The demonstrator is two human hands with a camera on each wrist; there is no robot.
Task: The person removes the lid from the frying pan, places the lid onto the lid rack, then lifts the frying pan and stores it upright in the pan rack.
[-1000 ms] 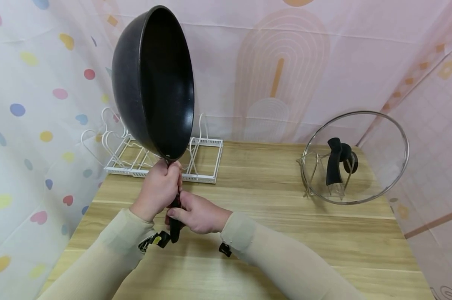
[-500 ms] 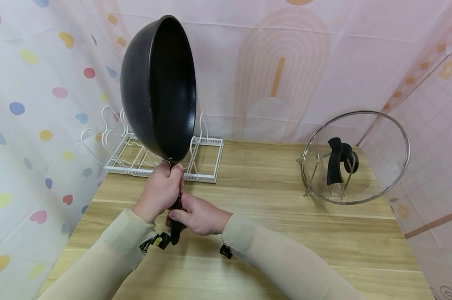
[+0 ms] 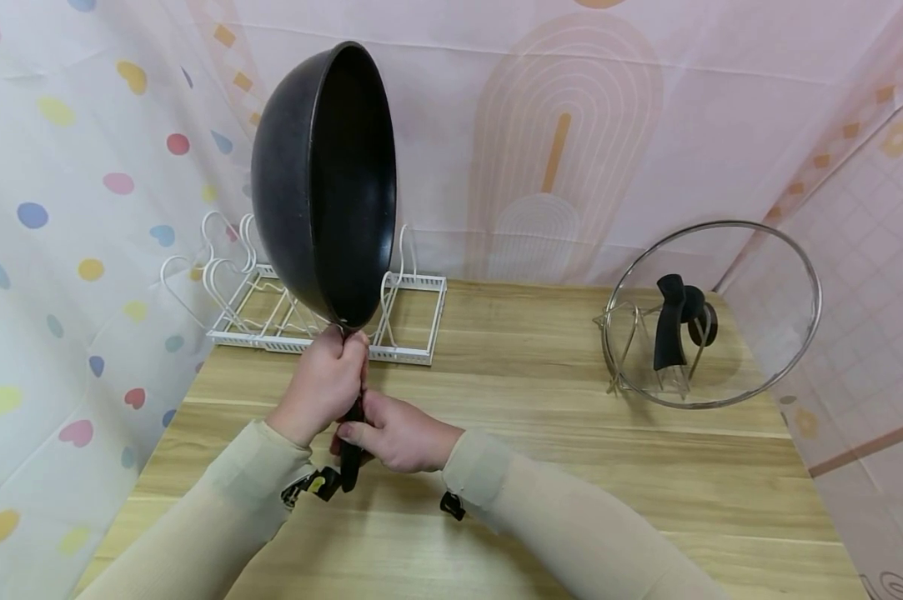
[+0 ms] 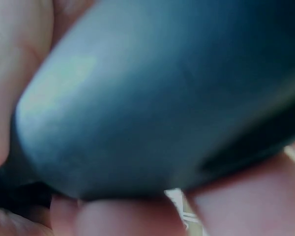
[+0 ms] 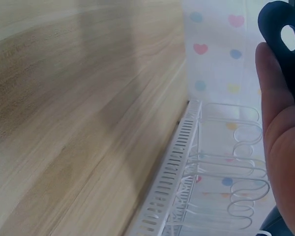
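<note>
A black wok (image 3: 286, 175) stands on edge in the head view, its open side facing right and its handle (image 3: 351, 467) pointing down toward the person. My left hand (image 3: 319, 379) grips the handle close under the bowl. Lower on the same handle, my right hand (image 3: 402, 435) holds it with the thumb across the top. The dark handle (image 4: 137, 113) fills the left wrist view, with curled fingers below it. In the right wrist view the handle's end (image 5: 273, 24) with its hanging hole sticks out past a finger. Behind the bowl is a white wire rack (image 3: 413, 321), partly hidden by it.
A glass lid (image 3: 789, 367) with a steel rim and black handle leans on a small wire stand (image 3: 625, 350) at the right of the wooden table (image 3: 526, 392). Patterned curtains (image 3: 436, 150) close off the back and sides.
The wok's bowl has moved right and lower, toward the white rack. Both hands keep their hold on the handle and have shifted only slightly. The lid has stayed put.
</note>
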